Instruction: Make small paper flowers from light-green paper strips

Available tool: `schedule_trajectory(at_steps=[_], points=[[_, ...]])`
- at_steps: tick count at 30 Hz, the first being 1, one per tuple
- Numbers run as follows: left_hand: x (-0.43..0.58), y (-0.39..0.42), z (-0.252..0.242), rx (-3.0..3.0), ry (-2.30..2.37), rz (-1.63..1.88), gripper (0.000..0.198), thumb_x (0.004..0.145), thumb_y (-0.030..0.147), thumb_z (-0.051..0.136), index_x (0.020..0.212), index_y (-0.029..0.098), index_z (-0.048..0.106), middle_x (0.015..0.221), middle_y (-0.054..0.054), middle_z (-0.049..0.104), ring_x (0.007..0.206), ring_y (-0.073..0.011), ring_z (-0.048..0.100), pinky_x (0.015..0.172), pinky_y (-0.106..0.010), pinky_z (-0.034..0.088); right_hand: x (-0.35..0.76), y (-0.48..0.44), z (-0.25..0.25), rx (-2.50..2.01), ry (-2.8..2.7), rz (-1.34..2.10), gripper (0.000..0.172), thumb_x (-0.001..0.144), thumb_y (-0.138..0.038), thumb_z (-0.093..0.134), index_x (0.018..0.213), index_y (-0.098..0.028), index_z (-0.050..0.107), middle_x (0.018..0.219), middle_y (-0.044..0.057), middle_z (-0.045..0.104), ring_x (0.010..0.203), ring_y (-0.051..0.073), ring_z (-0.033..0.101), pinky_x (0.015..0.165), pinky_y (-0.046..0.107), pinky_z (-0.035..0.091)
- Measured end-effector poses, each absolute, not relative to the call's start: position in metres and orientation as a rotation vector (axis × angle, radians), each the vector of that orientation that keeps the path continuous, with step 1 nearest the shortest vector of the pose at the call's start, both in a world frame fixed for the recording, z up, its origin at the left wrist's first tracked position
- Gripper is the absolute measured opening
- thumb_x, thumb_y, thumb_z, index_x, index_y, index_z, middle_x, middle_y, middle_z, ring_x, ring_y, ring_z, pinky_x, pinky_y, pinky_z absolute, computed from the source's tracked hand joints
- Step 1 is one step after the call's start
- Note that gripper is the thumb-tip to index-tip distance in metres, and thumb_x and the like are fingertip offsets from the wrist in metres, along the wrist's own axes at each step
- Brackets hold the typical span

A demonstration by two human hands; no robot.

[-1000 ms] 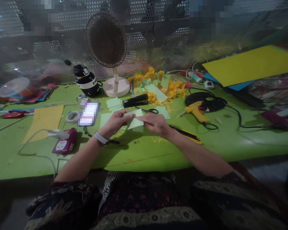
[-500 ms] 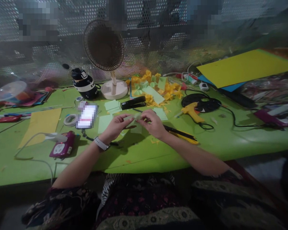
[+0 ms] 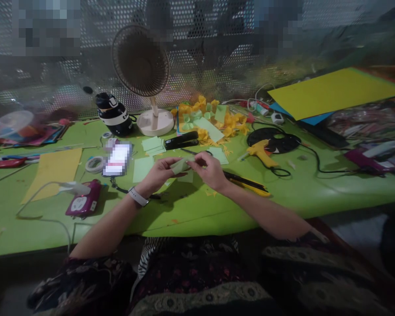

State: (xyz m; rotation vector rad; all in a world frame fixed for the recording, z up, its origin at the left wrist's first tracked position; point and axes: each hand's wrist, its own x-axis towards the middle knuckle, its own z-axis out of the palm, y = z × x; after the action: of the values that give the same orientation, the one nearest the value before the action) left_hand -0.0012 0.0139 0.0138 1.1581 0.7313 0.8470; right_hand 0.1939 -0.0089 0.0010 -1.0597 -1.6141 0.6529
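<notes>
The held paper [image 3: 179, 166] is pale green, the tabletop [image 3: 197, 215] brighter green, the glue gun [image 3: 262, 152] yellow.

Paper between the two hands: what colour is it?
Light green; the paper shows in the head view.

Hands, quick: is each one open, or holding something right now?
Left hand: closed, holding the green paper.
Right hand: closed, pinching the same paper's other end.
</notes>
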Motion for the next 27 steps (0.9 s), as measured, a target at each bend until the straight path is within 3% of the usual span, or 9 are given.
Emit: schedule_trajectory(at_steps=[6,11,20,27], points=[[-0.0014,0.0116,0.0158,1.054,0.702,0.912,0.047,0.073,0.055,0.081,0.101,0.017,0.077,0.096,-0.008,0.077,0.091,-0.0226,0.073,0.083,-0.043,0.063,0.1961,-0.0075,-0.0003,-1.075,-1.638,0.604,0.046,0.088,-0.066,0.062,0.078,-0.022,0.055,0.074,0.001,0.060,0.066,0.016,0.056,0.064,0.031,0.048],[0.0011,0.0096,0.0139,1.239,0.819,0.886,0.057,0.066,0.035,0.091,0.117,0.018,0.071,0.092,-0.005,0.078,0.085,-0.0180,0.075,0.080,-0.033,0.063,0.1942,-0.0080,-0.0009,-1.105,-1.651,0.568,0.047,0.087,-0.065,0.064,0.074,-0.021,0.055,0.071,0.001,0.057,0.061,0.014,0.051,0.058,0.029,0.044],[0.0007,0.0110,0.0112,1.241,0.796,0.853,0.060,0.069,0.032,0.089,0.122,0.017,0.067,0.088,-0.005,0.080,0.084,-0.0179,0.077,0.081,-0.031,0.062,0.1938,-0.0095,0.0020,-1.089,-1.566,0.705,0.050,0.080,-0.068,0.069,0.072,-0.021,0.057,0.070,0.000,0.057,0.061,0.014,0.051,0.057,0.029,0.043],[0.0013,0.0121,0.0068,1.236,0.820,0.845,0.053,0.070,0.035,0.089,0.116,0.017,0.070,0.097,-0.008,0.080,0.088,-0.0209,0.077,0.082,-0.035,0.063,0.1921,-0.0090,0.0010,-1.110,-1.452,0.863,0.054,0.072,-0.072,0.073,0.072,-0.021,0.056,0.065,-0.002,0.058,0.058,0.013,0.051,0.055,0.028,0.043]])
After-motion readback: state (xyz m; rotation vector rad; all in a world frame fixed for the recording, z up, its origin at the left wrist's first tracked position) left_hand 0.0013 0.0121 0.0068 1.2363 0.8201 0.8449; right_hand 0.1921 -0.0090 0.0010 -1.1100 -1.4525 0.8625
